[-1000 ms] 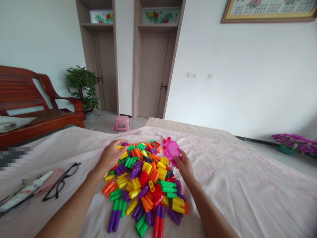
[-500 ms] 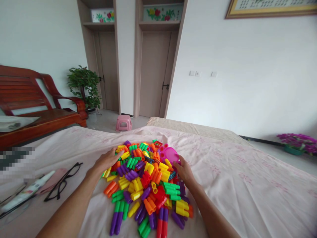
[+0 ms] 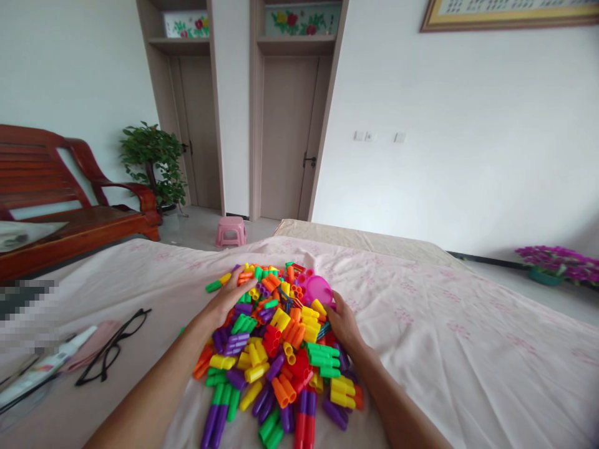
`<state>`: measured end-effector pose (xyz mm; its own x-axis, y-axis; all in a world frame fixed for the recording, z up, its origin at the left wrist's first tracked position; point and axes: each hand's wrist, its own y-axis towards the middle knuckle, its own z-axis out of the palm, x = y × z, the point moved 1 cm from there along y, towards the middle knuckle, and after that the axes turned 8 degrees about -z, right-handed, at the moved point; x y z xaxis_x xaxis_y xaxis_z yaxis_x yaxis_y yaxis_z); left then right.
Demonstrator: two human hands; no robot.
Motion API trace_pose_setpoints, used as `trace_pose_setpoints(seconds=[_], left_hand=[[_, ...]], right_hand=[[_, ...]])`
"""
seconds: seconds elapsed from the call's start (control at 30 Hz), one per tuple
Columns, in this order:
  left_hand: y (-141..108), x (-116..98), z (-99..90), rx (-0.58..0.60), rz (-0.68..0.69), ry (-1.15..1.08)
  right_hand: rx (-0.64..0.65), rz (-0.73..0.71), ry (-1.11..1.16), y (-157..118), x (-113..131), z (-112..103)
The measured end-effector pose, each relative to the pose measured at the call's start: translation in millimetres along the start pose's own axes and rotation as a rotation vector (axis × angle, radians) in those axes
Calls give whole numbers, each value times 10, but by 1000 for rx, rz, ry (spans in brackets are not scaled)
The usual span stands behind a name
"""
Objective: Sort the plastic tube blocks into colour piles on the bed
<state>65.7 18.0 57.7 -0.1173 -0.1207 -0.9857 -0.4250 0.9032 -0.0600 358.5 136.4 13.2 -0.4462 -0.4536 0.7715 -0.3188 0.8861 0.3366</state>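
Observation:
A heap of colourful bullet-shaped plastic building blocks (image 3: pixel 276 349) lies on the pink flowered cloth in front of me. My left hand (image 3: pixel 229 294) rests on the heap's upper left side, fingers spread over the pieces and closed on none. Along the right edge, my right hand (image 3: pixel 342 315) lies against the blocks with its fingers apart, beside a round magenta plastic piece (image 3: pixel 319 289). Some fingertips of the right hand are hidden among the pieces. Close to me, a joined purple-and-red block pair (image 3: pixel 306 419) pokes out of the heap.
Black-framed glasses (image 3: pixel 110 349), a white tube (image 3: pixel 51 365) and a pink cloth (image 3: pixel 91 343) lie left on the bedspread (image 3: pixel 444 349). Beyond are a pink stool (image 3: pixel 231 231), a wooden bench (image 3: pixel 79 212), a potted plant (image 3: pixel 154 162) and purple flowers (image 3: pixel 556 262).
My left hand has moved right and inward over the heap, pushing blocks at its upper left. My right hand has hardly moved. The view has shifted slightly.

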Motion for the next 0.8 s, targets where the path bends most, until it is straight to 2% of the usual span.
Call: trace_pose_setpoints(seconds=[0.17,0.3,0.37,0.43,0.53,0.6,0.67,0.8], left_hand=[[-185,-248,212,123,70,-82],[-362,-490,321,326,178,-132],[-420,-577,346,390,227,-116],[-471,-633,367,377,297,-15],[-601,-677,438,224,455,235],[-762,-690,548,171,576,398],[-978,-686,707,246,691,551],[-1429,-587,1031,519,951,847]], right_hand=[[-21,-17,41,-23,42,-7],[-33,-47,37,-56,92,-22],[-43,-66,44,-70,113,-30],[-60,-88,56,-79,122,-39],[-96,-104,70,-83,102,-52],[-114,-98,76,-81,66,-55],[-128,-81,74,-79,24,-57],[-143,-58,63,-91,-24,-79]])
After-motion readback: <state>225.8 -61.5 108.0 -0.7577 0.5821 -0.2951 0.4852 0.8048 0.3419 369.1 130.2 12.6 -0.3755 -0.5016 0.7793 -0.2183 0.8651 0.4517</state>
